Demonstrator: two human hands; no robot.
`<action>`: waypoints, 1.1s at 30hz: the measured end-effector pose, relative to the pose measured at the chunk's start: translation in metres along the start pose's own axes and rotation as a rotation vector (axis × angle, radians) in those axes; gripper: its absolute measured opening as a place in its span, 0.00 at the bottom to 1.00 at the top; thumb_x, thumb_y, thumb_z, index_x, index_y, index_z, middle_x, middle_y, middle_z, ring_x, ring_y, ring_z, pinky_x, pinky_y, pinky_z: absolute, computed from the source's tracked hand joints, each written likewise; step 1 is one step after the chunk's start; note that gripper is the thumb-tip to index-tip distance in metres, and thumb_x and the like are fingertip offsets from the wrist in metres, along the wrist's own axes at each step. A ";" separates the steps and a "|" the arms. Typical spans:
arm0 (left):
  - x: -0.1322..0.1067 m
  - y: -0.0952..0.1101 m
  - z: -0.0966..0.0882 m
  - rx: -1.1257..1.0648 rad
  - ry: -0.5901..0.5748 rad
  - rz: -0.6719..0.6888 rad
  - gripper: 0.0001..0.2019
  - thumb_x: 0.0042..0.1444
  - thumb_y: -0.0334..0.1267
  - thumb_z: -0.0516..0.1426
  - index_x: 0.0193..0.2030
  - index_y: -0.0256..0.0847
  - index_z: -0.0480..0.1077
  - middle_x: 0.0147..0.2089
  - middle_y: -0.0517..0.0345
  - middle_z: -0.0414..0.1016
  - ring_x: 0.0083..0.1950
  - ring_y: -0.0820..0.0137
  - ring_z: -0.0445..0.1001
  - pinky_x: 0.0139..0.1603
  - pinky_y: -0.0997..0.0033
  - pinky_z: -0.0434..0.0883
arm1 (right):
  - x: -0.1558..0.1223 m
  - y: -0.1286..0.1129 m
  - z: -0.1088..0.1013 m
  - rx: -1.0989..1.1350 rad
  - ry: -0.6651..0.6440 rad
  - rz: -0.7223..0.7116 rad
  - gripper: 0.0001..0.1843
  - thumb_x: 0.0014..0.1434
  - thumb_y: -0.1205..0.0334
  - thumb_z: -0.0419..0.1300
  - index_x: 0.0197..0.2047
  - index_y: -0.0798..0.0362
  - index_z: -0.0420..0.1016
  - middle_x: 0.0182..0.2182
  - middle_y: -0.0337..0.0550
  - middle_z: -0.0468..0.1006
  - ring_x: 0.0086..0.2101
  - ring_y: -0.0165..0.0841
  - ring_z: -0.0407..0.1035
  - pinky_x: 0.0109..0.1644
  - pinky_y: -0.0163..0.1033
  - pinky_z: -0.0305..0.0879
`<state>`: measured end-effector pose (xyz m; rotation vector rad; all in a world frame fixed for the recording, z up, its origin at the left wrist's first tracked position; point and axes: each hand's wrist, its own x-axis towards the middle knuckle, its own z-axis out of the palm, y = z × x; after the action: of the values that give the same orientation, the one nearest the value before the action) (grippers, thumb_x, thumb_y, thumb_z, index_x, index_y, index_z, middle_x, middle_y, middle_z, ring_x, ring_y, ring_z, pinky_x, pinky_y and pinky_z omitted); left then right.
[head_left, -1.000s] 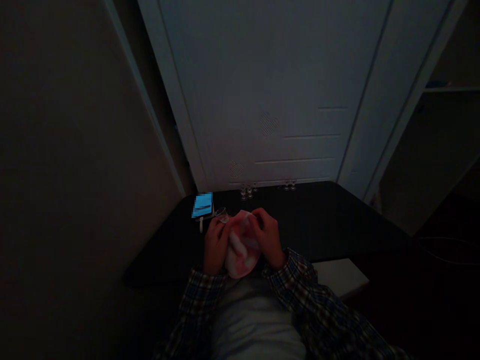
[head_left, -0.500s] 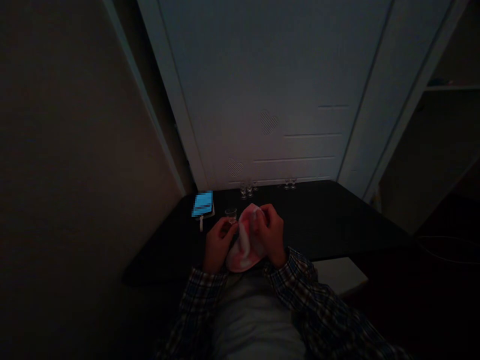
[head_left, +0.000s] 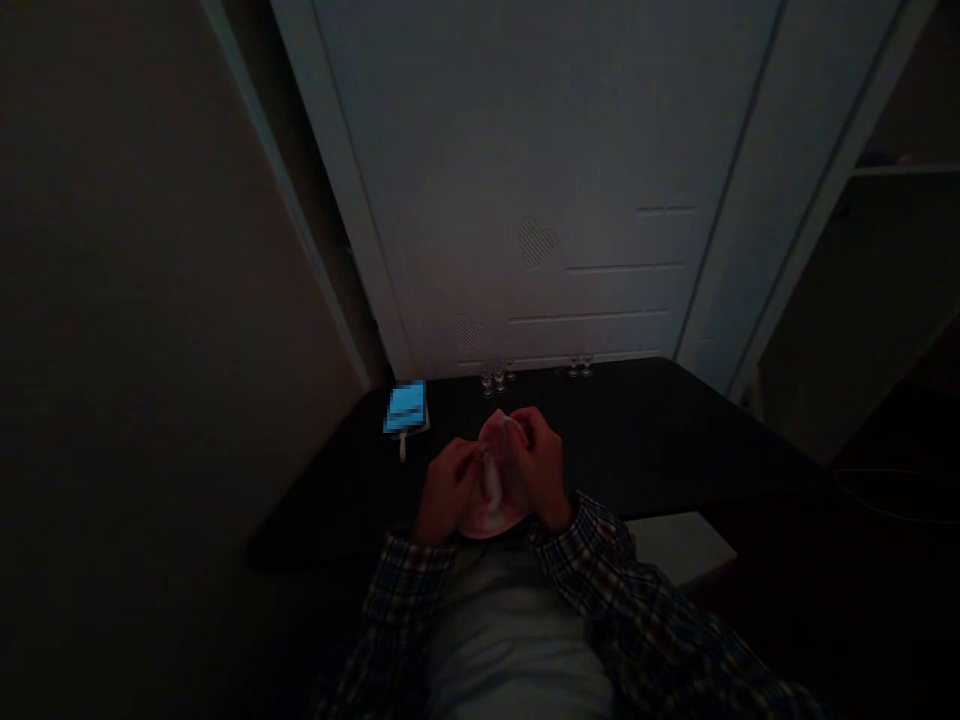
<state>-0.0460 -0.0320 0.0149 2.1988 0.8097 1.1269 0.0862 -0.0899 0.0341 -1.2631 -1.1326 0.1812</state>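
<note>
My left hand is closed, its fingers gripping a small clear glass. Most of that glass is hard to make out against the pink-and-white cloth behind it. On the other side, my right hand pinches the cloth near its upper edge. The cloth hangs bunched between both hands, above the front part of a dark table. Both hands are close together, with the glass touching or nearly touching the cloth.
Several small stemmed glasses stand at the table's back edge, and two more glasses stand farther right. A phone with a lit, blurred screen and a white cable lies at the left. A white panel shows below the front edge, at right.
My left hand has moved right, bringing the glass from beside the cloth to in front of it. My right hand keeps its hold on the cloth, shifting only slightly.
</note>
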 end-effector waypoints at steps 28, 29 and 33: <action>0.001 -0.007 -0.001 -0.077 0.019 -0.194 0.11 0.56 0.43 0.51 0.35 0.39 0.69 0.27 0.62 0.69 0.28 0.72 0.67 0.27 0.77 0.62 | 0.000 0.007 0.005 0.027 -0.225 -0.086 0.07 0.60 0.60 0.50 0.38 0.50 0.67 0.31 0.37 0.74 0.31 0.30 0.70 0.35 0.33 0.63; 0.001 -0.007 -0.001 -0.077 0.020 -0.200 0.11 0.55 0.43 0.51 0.35 0.39 0.69 0.27 0.63 0.69 0.27 0.72 0.67 0.26 0.77 0.62 | 0.000 0.007 0.005 0.026 -0.222 -0.084 0.07 0.60 0.60 0.50 0.38 0.50 0.67 0.31 0.37 0.74 0.31 0.29 0.70 0.35 0.33 0.63; 0.001 -0.004 -0.001 -0.066 0.020 -0.205 0.12 0.55 0.44 0.50 0.34 0.39 0.69 0.26 0.63 0.69 0.27 0.73 0.66 0.26 0.77 0.62 | 0.000 0.007 0.004 0.037 -0.217 -0.085 0.08 0.61 0.59 0.50 0.38 0.50 0.68 0.32 0.37 0.75 0.32 0.30 0.70 0.36 0.33 0.63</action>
<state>-0.0474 -0.0283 0.0138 2.0020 0.9682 1.0598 0.0862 -0.0845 0.0273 -1.1800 -1.3600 0.2795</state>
